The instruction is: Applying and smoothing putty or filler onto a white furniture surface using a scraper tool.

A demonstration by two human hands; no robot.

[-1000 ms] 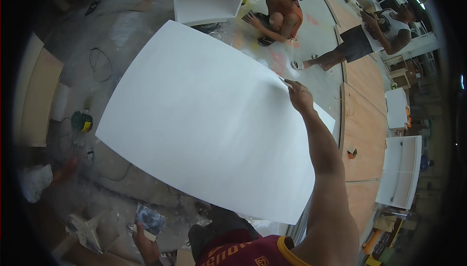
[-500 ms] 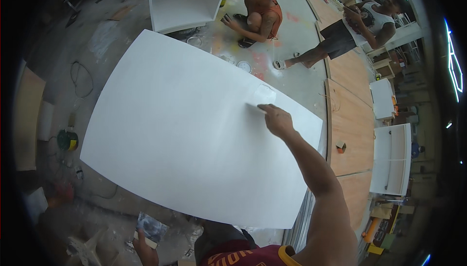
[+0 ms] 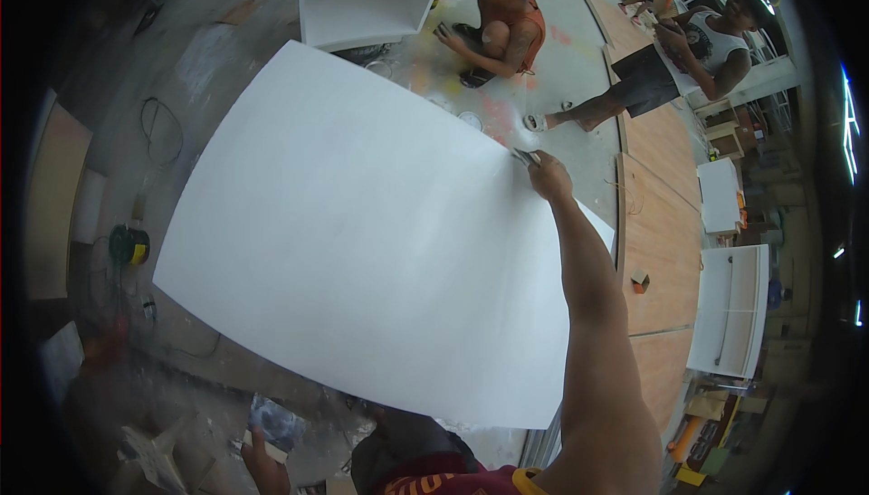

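Containers: none that I can make out.
Panel [image 3: 362,251]: big white sheet, lying flat ahead of the person.
Right hand [image 3: 549,176]: at the panel's far right edge, closed on a small grey block [image 3: 525,157].
Left hand [image 3: 264,459]: low by the near edge, gripping a dark scraper [image 3: 272,423], off the panel.

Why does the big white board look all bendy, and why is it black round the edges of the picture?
Head view: the fisheye lens bows the straight edges of the large flat white panel. Head view: the black ring is the lens's own dark rim. Head view: the right hand at the panel's far edge looks sharp; the left hand is dim and slightly blurred.
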